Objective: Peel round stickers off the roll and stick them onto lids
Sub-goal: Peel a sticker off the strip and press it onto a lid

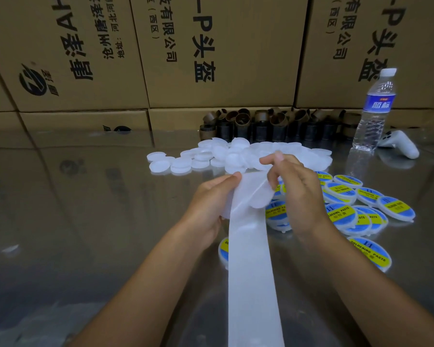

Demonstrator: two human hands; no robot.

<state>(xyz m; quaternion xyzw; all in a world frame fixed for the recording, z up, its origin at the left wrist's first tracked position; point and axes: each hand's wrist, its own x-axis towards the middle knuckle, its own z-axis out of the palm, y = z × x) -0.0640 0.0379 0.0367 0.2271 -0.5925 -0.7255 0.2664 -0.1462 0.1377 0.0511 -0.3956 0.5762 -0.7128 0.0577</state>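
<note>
Your left hand [211, 204] grips the long white backing strip [251, 259] of the sticker roll, thumb pressed on its top edge, near the middle of the shiny reflective metal table [85, 196]. Your right hand [298, 191], just beside it, pinches the edge of a round sticker [258, 196] that is partly lifted off the strip and shows only its pale back. The strip runs from your hands down toward you, between your forearms. Just beyond your hands lies a heap of plain white round plastic lids [236, 156]. To the right, lids with blue and yellow labels [346, 211] are scattered and overlap. Farther back stands a row of brown cardboard tube cores [261, 123], with a clear plastic water bottle [373, 113] and a white handheld controller [398, 146] at far right. Brown printed cardboard boxes [211, 46] are stacked like a wall behind.
</note>
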